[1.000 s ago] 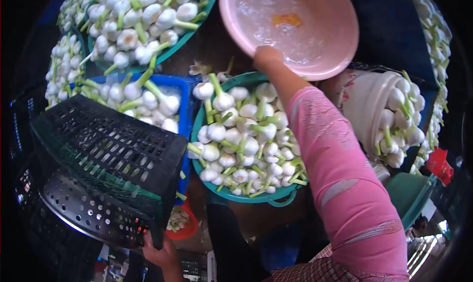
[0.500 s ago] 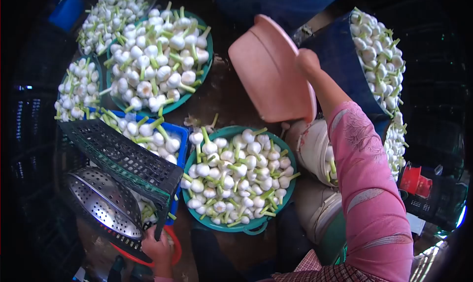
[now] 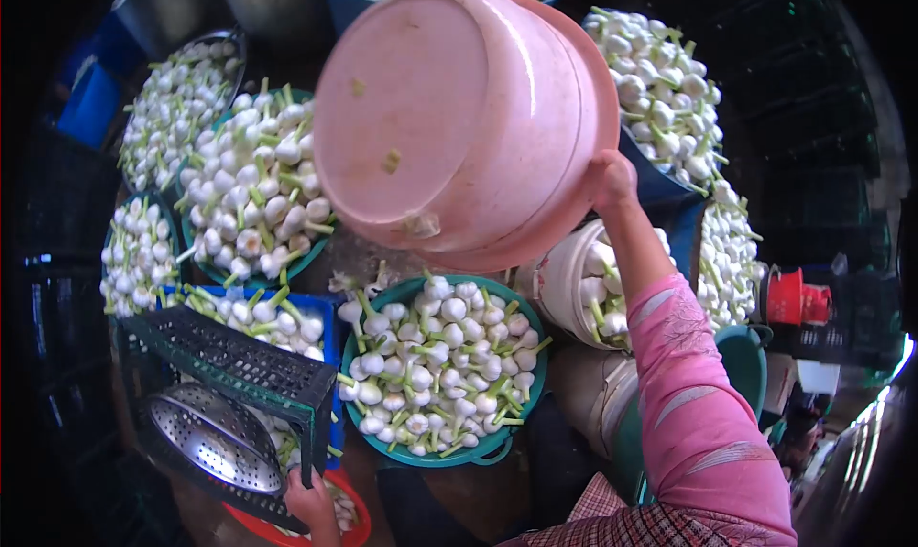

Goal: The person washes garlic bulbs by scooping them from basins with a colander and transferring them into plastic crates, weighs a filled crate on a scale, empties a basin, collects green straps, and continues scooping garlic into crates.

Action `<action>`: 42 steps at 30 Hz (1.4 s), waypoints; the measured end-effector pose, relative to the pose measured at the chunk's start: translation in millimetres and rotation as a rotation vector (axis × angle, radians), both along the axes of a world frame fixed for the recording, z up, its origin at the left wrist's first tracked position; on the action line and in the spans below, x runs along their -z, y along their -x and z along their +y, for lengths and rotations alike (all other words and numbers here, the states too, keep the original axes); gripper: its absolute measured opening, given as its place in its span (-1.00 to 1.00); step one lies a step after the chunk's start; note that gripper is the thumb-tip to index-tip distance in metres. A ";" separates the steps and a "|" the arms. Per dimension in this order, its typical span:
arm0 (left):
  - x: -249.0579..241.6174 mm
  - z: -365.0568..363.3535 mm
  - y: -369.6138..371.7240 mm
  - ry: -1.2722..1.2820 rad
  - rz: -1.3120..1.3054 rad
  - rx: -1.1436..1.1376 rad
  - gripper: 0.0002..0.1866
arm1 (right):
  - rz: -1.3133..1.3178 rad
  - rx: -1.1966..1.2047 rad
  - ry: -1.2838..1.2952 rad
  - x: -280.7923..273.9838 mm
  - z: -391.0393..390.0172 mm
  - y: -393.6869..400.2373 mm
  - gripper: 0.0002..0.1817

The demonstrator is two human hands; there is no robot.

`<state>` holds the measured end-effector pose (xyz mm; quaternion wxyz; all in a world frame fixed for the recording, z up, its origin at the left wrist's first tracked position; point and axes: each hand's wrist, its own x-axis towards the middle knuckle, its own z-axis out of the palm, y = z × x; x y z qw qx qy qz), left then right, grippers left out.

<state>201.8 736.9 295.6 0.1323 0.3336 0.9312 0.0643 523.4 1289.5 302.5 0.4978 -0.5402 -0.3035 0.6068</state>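
My right hand (image 3: 615,179) grips the rim of a large pink plastic tub (image 3: 411,107), which is raised and tilted so its scuffed underside faces me. The inside of the tub is hidden. Low on the left, my left hand (image 3: 311,502) is closed on the corner edge of a black slatted plastic crate (image 3: 239,351). A metal colander (image 3: 212,442) rests tilted in that crate. Between my arms stands a teal basin (image 3: 435,460) heaped with white garlic bulbs (image 3: 440,365) on short green stems.
A blue crate (image 3: 331,329) of garlic sits behind the black one, and a red basin (image 3: 360,509) lies below it. White buckets (image 3: 555,284) stand to the right. Blue barrels (image 3: 655,184) and more basins full of garlic surround the floor space. A red container (image 3: 786,296) is at far right.
The pink tub has swung up and left, turning its underside toward me, still in my right hand. My left hand stays on the black crate. The whole view has shifted slightly.
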 end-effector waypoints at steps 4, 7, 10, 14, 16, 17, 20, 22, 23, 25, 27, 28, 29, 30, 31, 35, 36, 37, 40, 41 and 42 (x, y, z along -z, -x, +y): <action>-14.5 12.7 -12.1 0.024 0.019 0.027 -0.75 | 0.448 -0.157 0.003 -89.7 -46.4 15.2 -0.79; -28.1 13.8 -18.9 0.060 0.046 0.025 -0.71 | 0.250 -0.349 -0.120 -153.5 -84.8 53.1 -0.66; -7.9 -11.9 -5.8 0.103 0.057 0.050 -0.68 | -0.397 -0.330 -0.362 -213.9 -138.9 77.7 -0.73; -27.0 -16.4 -5.2 0.014 -0.093 0.132 -0.62 | -1.158 -0.163 -0.872 -298.2 -259.7 30.0 -0.80; -28.9 -29.1 3.4 -0.109 -0.253 0.252 -0.52 | -1.388 -0.168 -0.875 -348.0 -318.6 -5.4 -0.78; -42.1 -32.7 2.1 -0.099 -0.256 0.314 -0.41 | -1.476 -0.129 -0.850 -370.0 -342.3 -23.6 -0.77; -66.3 -53.7 0.6 0.023 -0.362 0.372 -0.30 | -1.743 0.035 -0.734 -419.9 -396.1 -77.9 -0.78; -78.3 -77.3 -5.4 -0.015 -0.312 0.429 -0.29 | -1.934 0.148 -0.537 -443.3 -428.4 -107.0 -0.78; -101.3 -80.3 -16.6 0.028 -0.291 0.370 -0.35 | -2.021 0.195 -0.466 -453.1 -444.2 -114.9 -0.77; -111.9 -96.3 -25.3 0.030 -0.300 0.427 -0.39 | -2.079 0.278 -0.354 -462.6 -476.1 -144.8 -0.78; -115.4 -98.9 -22.7 0.060 -0.525 0.408 -0.47 | -2.073 0.374 -0.256 -460.7 -504.4 -176.7 -0.79; -116.4 -93.5 -25.7 0.080 -0.737 0.346 -0.51 | -2.144 0.339 -0.244 -460.9 -519.8 -188.3 -0.81; -135.9 -83.2 -43.5 -0.083 -0.919 0.209 -0.56 | -2.211 0.295 -0.227 -457.3 -533.5 -199.4 -0.84; -156.5 -63.2 -56.1 -0.103 -1.148 0.179 -0.59 | -2.110 0.317 -0.297 -450.4 -545.7 -208.9 -0.90; -229.2 -31.3 -95.4 -0.144 -1.383 0.070 -0.53 | -2.053 0.350 -0.314 -450.2 -555.9 -206.0 -0.92; -351.3 53.1 -225.8 -0.113 -1.987 0.281 -0.18 | -1.831 0.134 -0.590 -430.7 -575.6 -206.9 -0.92; -381.1 62.8 -262.9 -0.035 -1.990 0.075 -0.19 | -1.781 0.048 -0.588 -427.7 -578.7 -202.0 -0.92; -397.7 69.0 -290.5 0.086 -1.971 0.071 -0.25 | -1.746 -0.008 -0.673 -425.5 -579.3 -196.1 -0.94; -393.6 68.1 -327.4 0.069 -2.078 -0.011 -0.43 | -1.670 -0.157 -0.838 -405.8 -573.1 -194.3 -0.93; -388.6 68.8 -326.8 0.016 -2.000 -0.044 -0.48 | -1.646 -0.214 -0.836 -402.5 -572.5 -198.7 -0.91; -383.9 68.8 -327.4 -0.006 -1.984 -0.152 -0.48 | -1.625 -0.199 -0.831 -401.6 -573.1 -203.9 -0.91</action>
